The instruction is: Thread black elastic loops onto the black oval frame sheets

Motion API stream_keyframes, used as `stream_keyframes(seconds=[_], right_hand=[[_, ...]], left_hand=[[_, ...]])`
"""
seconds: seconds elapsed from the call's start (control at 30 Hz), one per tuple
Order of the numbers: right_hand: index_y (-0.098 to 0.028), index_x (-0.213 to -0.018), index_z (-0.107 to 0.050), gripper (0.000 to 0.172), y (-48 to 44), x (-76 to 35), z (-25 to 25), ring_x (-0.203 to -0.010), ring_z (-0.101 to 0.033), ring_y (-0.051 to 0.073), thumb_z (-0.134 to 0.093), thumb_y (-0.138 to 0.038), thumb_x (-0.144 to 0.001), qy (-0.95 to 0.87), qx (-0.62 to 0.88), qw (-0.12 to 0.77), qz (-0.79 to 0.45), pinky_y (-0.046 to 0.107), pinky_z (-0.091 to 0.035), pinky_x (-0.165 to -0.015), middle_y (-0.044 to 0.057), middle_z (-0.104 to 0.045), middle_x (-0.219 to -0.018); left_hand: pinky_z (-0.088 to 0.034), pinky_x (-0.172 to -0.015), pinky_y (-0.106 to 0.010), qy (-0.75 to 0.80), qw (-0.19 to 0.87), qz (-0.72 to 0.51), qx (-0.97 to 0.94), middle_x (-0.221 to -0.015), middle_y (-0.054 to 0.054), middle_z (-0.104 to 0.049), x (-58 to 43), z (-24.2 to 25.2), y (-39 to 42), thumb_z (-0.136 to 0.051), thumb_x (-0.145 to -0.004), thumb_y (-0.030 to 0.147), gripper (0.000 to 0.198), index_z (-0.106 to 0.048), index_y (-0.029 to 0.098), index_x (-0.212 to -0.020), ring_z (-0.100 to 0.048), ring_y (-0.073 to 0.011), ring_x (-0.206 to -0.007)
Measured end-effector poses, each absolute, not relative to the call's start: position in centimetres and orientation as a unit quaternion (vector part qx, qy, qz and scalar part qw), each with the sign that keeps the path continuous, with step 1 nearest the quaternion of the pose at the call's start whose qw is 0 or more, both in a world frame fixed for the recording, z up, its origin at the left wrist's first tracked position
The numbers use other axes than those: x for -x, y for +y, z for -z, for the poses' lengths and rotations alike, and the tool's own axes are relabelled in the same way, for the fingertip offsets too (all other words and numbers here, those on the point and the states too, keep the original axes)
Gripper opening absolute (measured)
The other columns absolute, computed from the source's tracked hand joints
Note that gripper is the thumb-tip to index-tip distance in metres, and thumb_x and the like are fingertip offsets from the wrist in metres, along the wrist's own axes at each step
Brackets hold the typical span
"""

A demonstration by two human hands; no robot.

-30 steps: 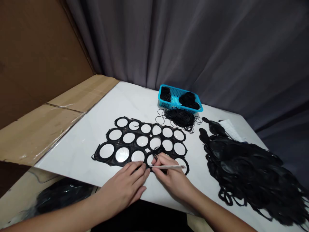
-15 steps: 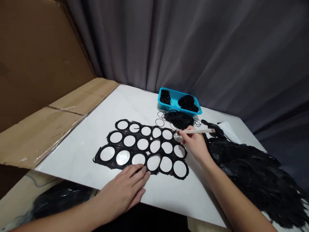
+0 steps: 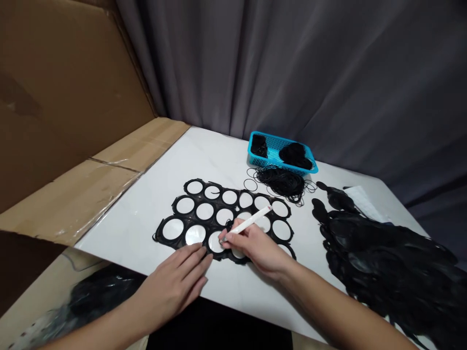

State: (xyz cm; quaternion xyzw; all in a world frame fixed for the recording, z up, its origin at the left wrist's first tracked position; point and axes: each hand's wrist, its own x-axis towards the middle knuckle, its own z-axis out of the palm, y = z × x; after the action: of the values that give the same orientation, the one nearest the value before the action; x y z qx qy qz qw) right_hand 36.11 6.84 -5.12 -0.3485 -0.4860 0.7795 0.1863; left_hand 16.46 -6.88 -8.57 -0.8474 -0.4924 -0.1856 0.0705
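A thin black rubber sheet (image 3: 188, 220) with rows of large round holes lies flat on the white table (image 3: 134, 233). My left hand (image 3: 178, 277) rests with fingers stretched out, its fingertips on the sheet's near edge. Pinched in my right hand (image 3: 255, 248) is a white pen-like tool (image 3: 255, 217), slanting down to the left. Its tip is at a hole in the nearest row, just right of my left fingers; a small dark bit shows beside it. My right hand covers part of the sheet's right half.
A blue plastic basket (image 3: 270, 142) holding black pieces stands at the back. Before it lies a heap of thin black rings (image 3: 282, 182). A large pile of black sheets (image 3: 394, 257) and white paper (image 3: 365, 201) are on the right. Cardboard (image 3: 109, 180) borders the left side.
My right hand has moved left and nearer with the white tool, from the sheet's far right corner to the nearest row. My left hand stays at the near edge. The view has shifted slightly.
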Motion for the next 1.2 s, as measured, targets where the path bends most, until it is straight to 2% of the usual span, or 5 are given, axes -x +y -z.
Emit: stream_keyframes(seconds=[0.17, 0.57, 0.73, 0.9, 1.2], right_hand=[[-0.022, -0.071, -0.044, 0.024, 5.4, -35.7, 6.1, -0.074, -0.052, 0.015, -0.057, -0.027, -0.092, -0.729, 0.341, 0.148, -0.575, 0.027, -0.040, -0.067, -0.002, -0.059, -0.077], [-0.022, -0.076, -0.044, 0.022, 4.3, -35.8, 6.9, -0.078, -0.054, 0.016, -0.054, -0.015, -0.095, -0.836, 0.286, 0.175, -0.434, 0.028, -0.042, -0.071, 0.000, -0.058, -0.083], [-0.021, -0.091, -0.053, 0.017, 3.2, -35.7, 7.0, -0.089, -0.055, 0.022, -0.047, -0.004, -0.091, -0.929, 0.199, 0.167, -0.263, 0.033, -0.046, -0.078, 0.008, -0.063, -0.097], [-0.024, -0.079, -0.049, 0.018, 10.3, -37.8, 5.2, -0.074, -0.052, 0.022, -0.044, -0.017, -0.095, -0.870, 0.349, 0.288, -0.195, 0.034, -0.041, -0.068, 0.005, -0.059, -0.079], [-0.022, -0.072, -0.048, 0.023, 8.8, -37.4, 4.9, -0.069, -0.050, 0.016, -0.060, -0.033, -0.089, -0.725, 0.405, 0.200, -0.519, 0.027, -0.037, -0.063, -0.002, -0.056, -0.072]], left_hand=[[-0.053, -0.099, -0.043, -0.496, 0.066, 0.193, 0.844, -0.122, -0.013, -0.069, -16.6, 8.6, -7.0, -0.051, -0.100, 0.019, 0.033, -0.062, 0.012, -0.130, -0.061, -0.0292, -0.117], [-0.054, -0.094, -0.044, -0.487, 0.060, 0.204, 0.847, -0.117, -0.013, -0.069, -16.7, 8.3, -6.7, -0.050, -0.099, 0.017, 0.032, -0.062, 0.010, -0.128, -0.060, -0.0299, -0.113], [-0.054, -0.094, -0.044, -0.482, 0.045, 0.191, 0.854, -0.108, -0.013, -0.069, -16.7, 8.4, -6.6, -0.050, -0.098, 0.015, 0.031, -0.063, 0.009, -0.125, -0.061, -0.0292, -0.109], [-0.053, -0.094, -0.044, -0.473, 0.041, 0.201, 0.857, -0.110, -0.013, -0.069, -16.5, 8.4, -6.4, -0.050, -0.097, 0.013, 0.031, -0.062, 0.009, -0.125, -0.061, -0.0284, -0.108], [-0.051, -0.094, -0.045, -0.480, 0.025, 0.204, 0.853, -0.113, -0.013, -0.067, -16.4, 8.2, -6.4, -0.050, -0.098, 0.015, 0.031, -0.062, 0.009, -0.126, -0.058, -0.0296, -0.108]])
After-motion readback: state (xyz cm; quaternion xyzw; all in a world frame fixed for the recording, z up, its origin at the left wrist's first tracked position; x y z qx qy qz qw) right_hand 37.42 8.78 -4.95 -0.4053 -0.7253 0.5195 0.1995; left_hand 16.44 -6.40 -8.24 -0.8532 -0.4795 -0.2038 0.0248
